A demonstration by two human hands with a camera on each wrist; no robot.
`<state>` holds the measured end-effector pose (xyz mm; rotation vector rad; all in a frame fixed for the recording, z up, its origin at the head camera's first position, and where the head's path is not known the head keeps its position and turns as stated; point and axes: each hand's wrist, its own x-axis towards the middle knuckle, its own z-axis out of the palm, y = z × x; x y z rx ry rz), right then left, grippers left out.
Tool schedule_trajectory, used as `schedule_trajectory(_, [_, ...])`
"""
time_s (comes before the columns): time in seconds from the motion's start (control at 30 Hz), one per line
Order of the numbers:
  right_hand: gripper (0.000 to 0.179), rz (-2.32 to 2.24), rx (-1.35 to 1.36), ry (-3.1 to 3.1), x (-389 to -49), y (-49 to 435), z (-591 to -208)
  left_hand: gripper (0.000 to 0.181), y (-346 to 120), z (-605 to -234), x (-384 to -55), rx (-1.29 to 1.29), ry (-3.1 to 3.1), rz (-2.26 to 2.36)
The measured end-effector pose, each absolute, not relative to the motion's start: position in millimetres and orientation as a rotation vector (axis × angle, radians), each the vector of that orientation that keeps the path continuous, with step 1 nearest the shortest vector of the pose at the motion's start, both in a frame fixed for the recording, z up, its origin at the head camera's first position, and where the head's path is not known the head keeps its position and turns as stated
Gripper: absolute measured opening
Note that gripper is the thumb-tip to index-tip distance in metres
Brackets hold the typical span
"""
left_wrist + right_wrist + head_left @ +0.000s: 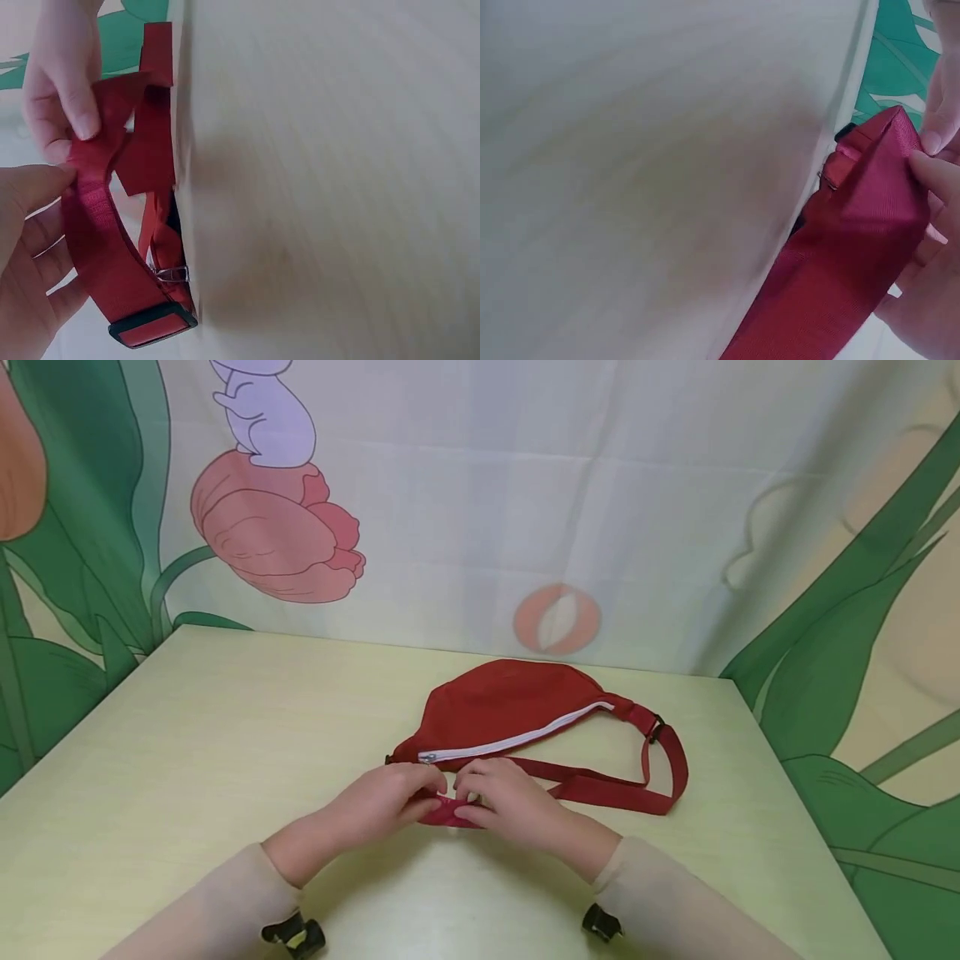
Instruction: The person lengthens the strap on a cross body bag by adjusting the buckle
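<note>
A red waist bag (510, 706) lies on the table with its white zipper (525, 737) along the near side. In front of it, my left hand (375, 806) and right hand (521, 806) pinch its red strap (448, 812) between thumbs and fingers, close together. The left wrist view shows the strap (97, 247) raised off the tabletop, with a black slider buckle (154, 326) near my left hand (26, 262). In the right wrist view, the webbing (877, 217) is folded at the fingertips of my right hand (937, 247).
The rest of the strap (675, 768) loops out to the right of the bag, with a black adjuster (657, 728) on it. A pale wooden table (187, 735) lies beneath. Behind it hangs a curtain (465, 527) printed with flowers and leaves.
</note>
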<state>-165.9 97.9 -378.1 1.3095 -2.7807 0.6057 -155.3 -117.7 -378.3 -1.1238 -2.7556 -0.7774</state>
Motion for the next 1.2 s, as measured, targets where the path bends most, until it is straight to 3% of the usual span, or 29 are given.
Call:
schedule_trajectory(0.2, [0.007, 0.998, 1.126, -2.888, -170, 107, -367, 0.068, -130, -384, -161, -0.974, -2.764, -0.803])
schedule_trajectory(0.3, [0.008, 1.208, 1.028, -2.894, -171, 114, -360, 0.084, -136, -388, -166, -0.898, -2.77, -0.73])
schedule_trajectory(0.5, [0.009, 1.462, 0.977, -2.803, -174, 126, -350, 0.065, -139, -392, -173, -0.819, -2.762, -0.659])
schedule_trajectory(0.77, [0.009, 1.63, 0.93, -2.715, -177, 130, -340, 0.055, -121, -388, -175, -0.835, -2.695, -0.823])
schedule_trajectory(1.2, [0.008, 1.25, 0.616, -2.95, -193, 151, -364, 0.052, -137, -385, -174, -0.838, -2.527, -1.639])
